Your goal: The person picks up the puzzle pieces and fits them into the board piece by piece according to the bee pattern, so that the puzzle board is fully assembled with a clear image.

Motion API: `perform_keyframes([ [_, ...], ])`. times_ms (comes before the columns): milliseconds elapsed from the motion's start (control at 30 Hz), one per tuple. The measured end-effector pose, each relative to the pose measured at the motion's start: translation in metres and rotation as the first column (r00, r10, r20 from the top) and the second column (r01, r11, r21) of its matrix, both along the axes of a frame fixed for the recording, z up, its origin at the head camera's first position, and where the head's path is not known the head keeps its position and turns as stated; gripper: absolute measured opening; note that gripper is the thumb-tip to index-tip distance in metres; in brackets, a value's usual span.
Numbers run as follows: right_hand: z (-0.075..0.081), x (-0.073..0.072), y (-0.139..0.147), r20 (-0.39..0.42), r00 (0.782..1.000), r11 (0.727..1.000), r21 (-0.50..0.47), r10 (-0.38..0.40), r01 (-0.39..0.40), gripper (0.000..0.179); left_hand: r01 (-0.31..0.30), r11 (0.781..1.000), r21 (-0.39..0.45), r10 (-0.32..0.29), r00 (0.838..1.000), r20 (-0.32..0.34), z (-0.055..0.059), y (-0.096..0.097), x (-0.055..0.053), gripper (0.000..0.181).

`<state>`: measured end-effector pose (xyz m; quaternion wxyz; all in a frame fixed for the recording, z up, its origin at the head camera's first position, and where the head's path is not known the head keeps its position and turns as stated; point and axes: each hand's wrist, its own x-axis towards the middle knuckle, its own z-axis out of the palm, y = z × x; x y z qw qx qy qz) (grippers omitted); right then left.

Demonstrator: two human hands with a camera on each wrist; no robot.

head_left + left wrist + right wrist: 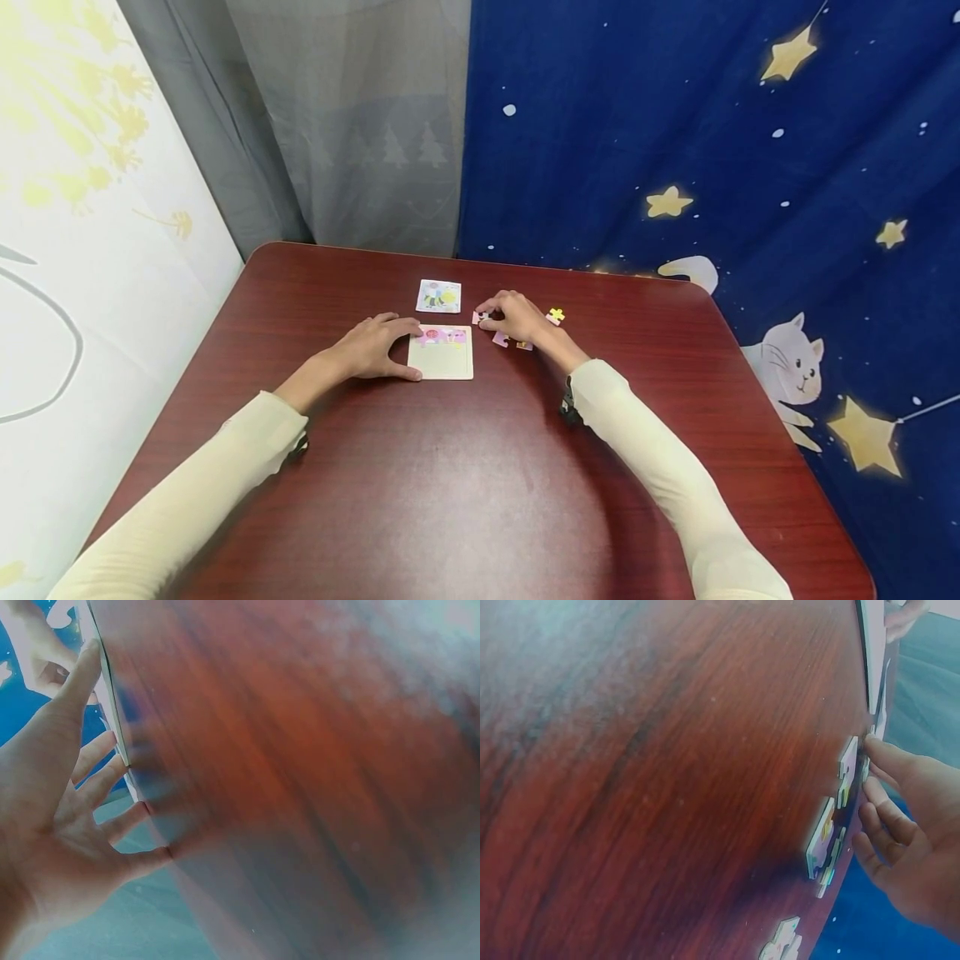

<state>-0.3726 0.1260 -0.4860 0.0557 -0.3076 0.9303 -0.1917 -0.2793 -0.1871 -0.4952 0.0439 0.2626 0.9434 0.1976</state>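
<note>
A pale square puzzle board (441,365) lies on the table, with pink puzzle pieces (454,337) along its far edge. My left hand (371,346) rests at the board's left side, its thumb and index finger spread and touching the edge. In the left wrist view the left hand (67,817) has its fingers extended, fingertips on the table. My right hand (517,315) pinches a small pink puzzle piece (477,317) just right of the board. Seen from the right wrist, thumb and index finger of the right hand (915,832) meet at a piece largely hidden by them.
Loose puzzle pieces (501,339) lie under and beside the right hand, with a yellow piece (556,314) farther right. A square picture card (438,297) with a bee-like drawing lies beyond the board. The brown table (450,483) ends at curtains behind.
</note>
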Motion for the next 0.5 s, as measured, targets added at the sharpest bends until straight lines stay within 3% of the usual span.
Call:
perform_keyframes([
  [500,0.0079,0.0101,-0.009,-0.003,0.999,0.999,-0.022,0.038,-0.038,0.035,0.004,1.0,0.0,-0.004,1.0,-0.005,0.0006,-0.0003,0.001,0.083],
])
